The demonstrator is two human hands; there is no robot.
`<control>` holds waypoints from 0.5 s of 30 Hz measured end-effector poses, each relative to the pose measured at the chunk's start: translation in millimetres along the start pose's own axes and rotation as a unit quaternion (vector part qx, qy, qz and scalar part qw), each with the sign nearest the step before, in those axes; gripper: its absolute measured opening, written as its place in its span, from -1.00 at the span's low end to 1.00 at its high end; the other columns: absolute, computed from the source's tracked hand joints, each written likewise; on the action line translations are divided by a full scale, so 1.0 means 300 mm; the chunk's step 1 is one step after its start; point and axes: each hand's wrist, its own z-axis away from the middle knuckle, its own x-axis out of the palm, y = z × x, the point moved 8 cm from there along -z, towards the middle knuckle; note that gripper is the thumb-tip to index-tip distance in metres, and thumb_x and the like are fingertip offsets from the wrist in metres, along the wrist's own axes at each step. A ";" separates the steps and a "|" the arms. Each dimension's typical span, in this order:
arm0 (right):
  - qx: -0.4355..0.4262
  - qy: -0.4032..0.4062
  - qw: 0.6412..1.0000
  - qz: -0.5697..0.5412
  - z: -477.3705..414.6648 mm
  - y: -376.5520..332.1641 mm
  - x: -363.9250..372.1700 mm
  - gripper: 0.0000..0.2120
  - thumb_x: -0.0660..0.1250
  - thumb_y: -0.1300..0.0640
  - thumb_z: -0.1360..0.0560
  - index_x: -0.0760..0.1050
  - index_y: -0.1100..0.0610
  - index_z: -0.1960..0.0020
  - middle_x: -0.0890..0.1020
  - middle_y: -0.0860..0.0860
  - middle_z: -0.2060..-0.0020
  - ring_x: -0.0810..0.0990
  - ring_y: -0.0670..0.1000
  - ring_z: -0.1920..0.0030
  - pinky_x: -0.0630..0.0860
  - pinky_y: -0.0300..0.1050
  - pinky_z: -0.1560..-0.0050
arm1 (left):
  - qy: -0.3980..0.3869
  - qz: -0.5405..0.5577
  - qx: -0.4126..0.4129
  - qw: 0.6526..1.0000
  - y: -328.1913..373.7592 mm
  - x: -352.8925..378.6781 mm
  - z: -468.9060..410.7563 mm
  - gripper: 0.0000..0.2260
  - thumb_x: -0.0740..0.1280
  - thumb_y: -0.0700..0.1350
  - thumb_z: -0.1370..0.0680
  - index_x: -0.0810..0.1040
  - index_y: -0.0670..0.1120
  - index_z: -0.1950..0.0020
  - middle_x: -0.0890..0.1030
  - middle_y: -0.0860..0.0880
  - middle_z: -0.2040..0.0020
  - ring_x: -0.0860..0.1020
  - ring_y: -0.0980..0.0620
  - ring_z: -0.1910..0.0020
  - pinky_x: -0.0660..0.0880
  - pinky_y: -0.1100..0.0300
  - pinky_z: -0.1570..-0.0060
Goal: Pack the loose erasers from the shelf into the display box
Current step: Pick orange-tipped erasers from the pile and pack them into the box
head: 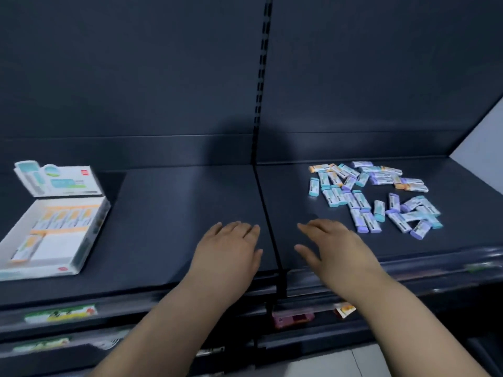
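A heap of loose erasers [373,195] in blue, purple and orange sleeves lies on the right half of the dark shelf [177,213]. The white display box [89,232] stands open at the far left with its lid flap up; several orange-banded erasers [64,217] lie inside it. My left hand [231,248] hovers flat over the shelf's middle, fingers straight, holding nothing. My right hand [332,246] is spread just left of the eraser heap, also holding nothing. Both hands are far from the box.
A slotted upright post [261,85] and a seam divide the shelf into two halves. Price labels [60,312] run along the front rail. A lower shelf holds a pink item [294,319]. A pale wall shows at the far right.
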 end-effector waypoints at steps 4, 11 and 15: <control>0.035 0.013 0.999 -0.001 -0.036 0.095 -0.025 -0.49 0.11 -0.14 -0.57 0.20 -0.02 -0.48 0.32 -0.08 -0.40 0.24 -0.03 -0.42 0.24 -0.12 -0.38 | -0.001 0.007 0.037 0.999 0.042 0.003 -0.122 -0.54 -0.03 0.07 -0.65 0.06 0.00 -0.54 0.18 0.06 -0.51 0.11 0.10 -0.49 -0.04 0.14 -0.47; 0.090 0.019 0.995 -0.024 -0.039 0.282 -0.026 -0.49 0.12 -0.14 -0.57 0.20 -0.02 -0.47 0.30 -0.07 -0.42 0.23 -0.02 -0.42 0.22 -0.12 -0.40 | -0.021 0.024 0.088 0.996 0.189 0.049 -0.258 -0.54 -0.01 0.06 -0.65 0.06 0.00 -0.54 0.16 0.06 -0.52 0.08 0.12 -0.50 -0.04 0.15 -0.46; 0.090 0.036 0.995 -0.037 -0.071 0.410 -0.028 -0.50 0.16 -0.13 -0.56 0.26 0.00 -0.45 0.36 -0.07 -0.38 0.29 -0.01 -0.39 0.27 -0.13 -0.36 | -0.016 0.009 0.086 0.996 0.263 0.090 -0.321 -0.54 -0.01 0.07 -0.64 0.07 0.01 -0.54 0.17 0.08 -0.51 0.09 0.13 -0.49 -0.04 0.16 -0.45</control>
